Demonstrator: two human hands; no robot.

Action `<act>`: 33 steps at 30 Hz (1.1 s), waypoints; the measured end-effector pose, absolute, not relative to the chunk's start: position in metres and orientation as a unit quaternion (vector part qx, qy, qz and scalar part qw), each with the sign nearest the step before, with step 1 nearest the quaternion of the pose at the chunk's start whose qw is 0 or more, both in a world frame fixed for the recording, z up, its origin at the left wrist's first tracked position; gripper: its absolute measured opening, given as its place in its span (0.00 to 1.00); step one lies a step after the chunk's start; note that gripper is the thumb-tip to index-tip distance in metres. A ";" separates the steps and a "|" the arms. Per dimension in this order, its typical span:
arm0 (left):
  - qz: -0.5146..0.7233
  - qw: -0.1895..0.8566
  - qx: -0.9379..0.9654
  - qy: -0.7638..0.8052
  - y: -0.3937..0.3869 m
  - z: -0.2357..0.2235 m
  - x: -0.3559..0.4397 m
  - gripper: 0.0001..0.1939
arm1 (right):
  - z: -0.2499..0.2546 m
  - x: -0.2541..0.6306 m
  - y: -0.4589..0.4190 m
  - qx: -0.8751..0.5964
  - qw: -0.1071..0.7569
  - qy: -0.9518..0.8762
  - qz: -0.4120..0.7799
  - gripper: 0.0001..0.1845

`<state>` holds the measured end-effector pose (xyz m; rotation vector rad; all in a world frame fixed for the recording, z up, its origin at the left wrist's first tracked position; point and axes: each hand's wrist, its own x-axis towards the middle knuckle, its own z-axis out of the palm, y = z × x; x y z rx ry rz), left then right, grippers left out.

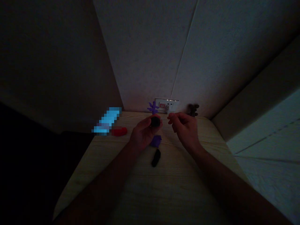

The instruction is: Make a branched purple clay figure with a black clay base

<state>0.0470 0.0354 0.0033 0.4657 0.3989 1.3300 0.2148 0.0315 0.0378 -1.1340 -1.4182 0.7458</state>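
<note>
Over the wooden table, my left hand [142, 132] is closed around a rounded black lump [155, 121], which looks like modelling clay. To its right, apart from the lump, my right hand [184, 127] has thumb and forefinger pinched together. Whatever may sit in that pinch is too small and dark to make out. Just below my left hand lies a flat purple piece [156, 141], partly covered by the hand. Nearer to me, a long black piece [156, 157] rests on the tabletop.
A purple branching figure [153, 107] stands at the wall beside a socket panel [174, 102] with a plug in it. A dark knobbly figure [193, 109] is at the back right. A red piece [120, 131] and a bright pixelated screen [108, 120] lie left on the table [131, 187]. The light is dim.
</note>
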 end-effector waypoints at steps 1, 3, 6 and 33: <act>0.601 0.750 0.207 0.182 0.035 0.004 0.046 0.07 | 0.036 0.213 0.034 -0.488 0.545 -0.558 0.391 0.20; 0.589 0.762 0.206 0.176 0.034 0.005 0.045 0.08 | 0.032 0.209 0.038 -0.469 0.509 -0.467 0.550 0.17; 0.574 0.772 0.222 0.157 0.032 0.003 0.044 0.08 | 0.030 0.202 0.037 -0.412 0.463 -0.375 0.689 0.15; 0.543 0.792 0.230 0.155 0.030 -0.002 0.050 0.08 | 0.045 0.220 0.046 -0.383 0.565 -0.478 0.552 0.12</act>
